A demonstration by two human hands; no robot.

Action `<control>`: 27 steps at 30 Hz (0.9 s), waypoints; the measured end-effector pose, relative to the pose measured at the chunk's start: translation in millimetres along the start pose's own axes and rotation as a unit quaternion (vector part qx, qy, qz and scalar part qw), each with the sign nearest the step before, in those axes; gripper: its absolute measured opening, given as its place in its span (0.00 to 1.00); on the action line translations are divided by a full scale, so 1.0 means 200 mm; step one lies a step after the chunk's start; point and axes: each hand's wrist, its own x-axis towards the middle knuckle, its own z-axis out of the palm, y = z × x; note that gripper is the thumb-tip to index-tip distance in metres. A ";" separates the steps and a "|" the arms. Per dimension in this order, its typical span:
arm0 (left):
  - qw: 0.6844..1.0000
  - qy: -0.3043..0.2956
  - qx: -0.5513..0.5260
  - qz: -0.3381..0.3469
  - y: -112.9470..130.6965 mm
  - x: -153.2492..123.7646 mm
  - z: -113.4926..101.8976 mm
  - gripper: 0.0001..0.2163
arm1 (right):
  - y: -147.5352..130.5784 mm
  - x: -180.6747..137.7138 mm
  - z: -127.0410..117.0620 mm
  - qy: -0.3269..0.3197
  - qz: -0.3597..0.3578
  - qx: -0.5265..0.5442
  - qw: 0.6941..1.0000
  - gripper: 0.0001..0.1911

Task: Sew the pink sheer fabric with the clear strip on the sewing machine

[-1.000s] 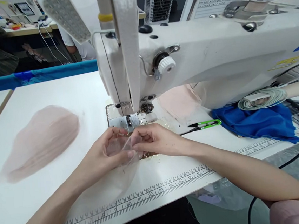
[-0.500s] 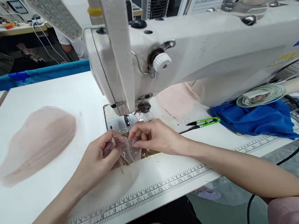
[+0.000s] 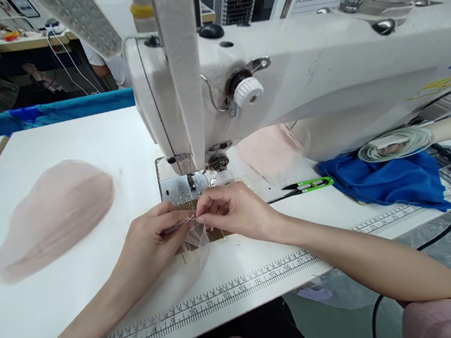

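Note:
My left hand [image 3: 155, 232] is closed on the gathered edge of a thin, sheer piece of fabric [image 3: 196, 238]. Thumb and forefinger of my right hand [image 3: 233, 211] pinch the same edge, right beside the left fingertips. The loose part of the sheer fabric hangs down over the front of the table. Both hands are just in front of the needle area of a white sewing machine [image 3: 299, 71], above its metal plate [image 3: 173, 189]. Some fingers of each hand are hidden behind the others.
Sheer pink fabric pieces [image 3: 58, 217] lie at the left, and more pink fabric [image 3: 269, 149] lies under the machine arm. Green thread snips [image 3: 314, 184] and a blue cloth [image 3: 386, 180] are at the right. A printed ruler [image 3: 217, 297] runs along the table's front edge.
My fingertips have come together on the fabric edge, which is now drawn into a narrow strip between them. Before, the hands were slightly apart with the fabric bunched.

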 end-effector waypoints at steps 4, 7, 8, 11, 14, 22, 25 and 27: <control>0.998 0.046 0.030 0.040 0.00 0.00 0.01 0.09 | 0.00 -0.01 0.01 0.031 -0.065 -0.060 0.996 0.04; 0.993 0.082 0.051 0.066 -0.01 -0.01 0.01 0.08 | 0.00 -0.01 0.02 0.038 -0.080 -0.087 0.992 0.05; 0.992 0.088 0.058 0.070 -0.01 -0.02 0.01 0.08 | 0.00 -0.01 0.02 0.037 -0.081 -0.092 0.992 0.05; 0.989 0.098 0.080 0.071 0.00 -0.02 0.01 0.08 | 0.01 -0.01 0.02 0.027 -0.087 -0.103 0.991 0.05; 0.989 0.103 0.086 0.068 0.01 -0.02 0.01 0.09 | 0.01 -0.01 0.02 0.020 -0.090 -0.117 0.989 0.06; 0.988 0.116 0.076 0.068 0.02 -0.02 0.01 0.06 | 0.01 -0.01 0.02 -0.004 -0.090 -0.133 0.987 0.06; 0.989 0.119 0.063 0.066 0.02 -0.03 0.01 0.04 | 0.01 -0.01 0.02 -0.001 -0.101 -0.136 0.986 0.06; 0.991 0.112 0.049 0.054 0.02 -0.03 0.01 0.04 | 0.01 -0.02 0.01 -0.001 -0.107 -0.137 0.985 0.05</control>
